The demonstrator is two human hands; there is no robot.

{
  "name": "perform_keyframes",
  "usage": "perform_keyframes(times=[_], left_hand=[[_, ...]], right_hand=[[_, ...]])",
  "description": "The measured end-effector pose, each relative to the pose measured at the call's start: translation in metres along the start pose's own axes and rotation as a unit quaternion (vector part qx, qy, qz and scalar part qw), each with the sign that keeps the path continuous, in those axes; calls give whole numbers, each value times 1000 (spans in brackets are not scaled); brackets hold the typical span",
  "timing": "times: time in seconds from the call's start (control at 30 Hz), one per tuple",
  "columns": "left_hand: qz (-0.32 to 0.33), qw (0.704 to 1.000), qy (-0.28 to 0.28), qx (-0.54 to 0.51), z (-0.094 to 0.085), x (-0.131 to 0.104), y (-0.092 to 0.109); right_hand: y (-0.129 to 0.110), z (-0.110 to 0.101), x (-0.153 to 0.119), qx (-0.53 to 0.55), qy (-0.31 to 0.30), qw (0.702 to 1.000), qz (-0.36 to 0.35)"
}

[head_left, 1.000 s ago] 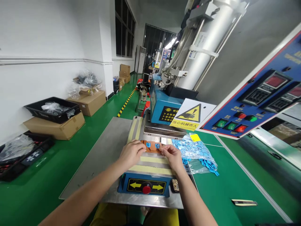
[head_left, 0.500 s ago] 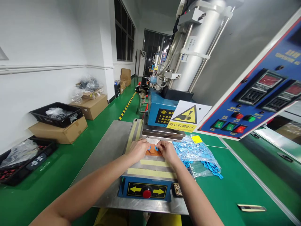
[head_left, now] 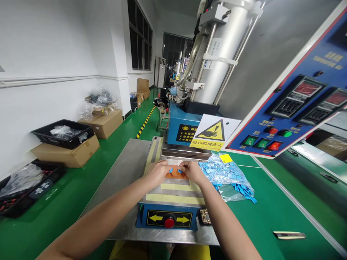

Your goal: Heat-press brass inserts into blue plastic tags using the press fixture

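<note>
Strip point(head_left: 176, 175), orange, lies flat on the taped plate point(head_left: 168, 194), toward its far edge, just in front of the press block point(head_left: 187, 154). Both ends run behind my hands, so full length can't be read. Two blue bits sit on it, left blue piece point(head_left: 171, 169) and right blue piece point(head_left: 180, 170), each part-covered by my fingertips; too small to make out their shape.

My left hand point(head_left: 158, 172) is palm down, knuckles up, fingertips at the left blue piece. My right hand point(head_left: 192, 172) mirrors it, thumb and index close together at the right blue piece. Clamped or only pressing: can't tell for either. Forearms angle in from the lower corners of view; left crosses the plate's left edge, right passes over its near right corner.

Red button point(head_left: 169, 221) shows clear between my arms, below the plate's near edge. Speckled box point(head_left: 205, 216) by the near right corner, partly behind my right forearm. Bag of blue parts point(head_left: 227, 174) beyond the plate's right edge; glare on the film blurs the contents. Warning sign point(head_left: 215, 132) readable, hides part of the press body. Control panel point(head_left: 292, 119) cut off at right, displays illegible. Cylinder point(head_left: 217, 72) cut off at top.
</note>
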State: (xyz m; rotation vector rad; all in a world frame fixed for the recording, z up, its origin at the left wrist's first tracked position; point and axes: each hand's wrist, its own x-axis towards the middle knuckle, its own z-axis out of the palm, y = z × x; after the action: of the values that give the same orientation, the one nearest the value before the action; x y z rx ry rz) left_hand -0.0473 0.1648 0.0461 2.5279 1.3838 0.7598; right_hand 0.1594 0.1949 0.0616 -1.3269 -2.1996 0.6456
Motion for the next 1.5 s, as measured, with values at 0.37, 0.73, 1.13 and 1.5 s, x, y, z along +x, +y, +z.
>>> perform_keyframes(times=[0.37, 0.73, 1.13, 1.5], left_hand=[[42, 998, 13, 52, -8, -5, 4], [48, 991, -18, 125, -8, -5, 8], [-119, 968, 180, -130, -29, -56, -19], [-387, 856, 190, -286, 82, -204, 13]], right_hand=[[7, -5, -24, 13, 64, 996, -66], [2, 7, -33, -82, 111, 987, -80], [24, -1, -111, 57, 288, 956, 25], [53, 104, -206, 321, 303, 870, 221]])
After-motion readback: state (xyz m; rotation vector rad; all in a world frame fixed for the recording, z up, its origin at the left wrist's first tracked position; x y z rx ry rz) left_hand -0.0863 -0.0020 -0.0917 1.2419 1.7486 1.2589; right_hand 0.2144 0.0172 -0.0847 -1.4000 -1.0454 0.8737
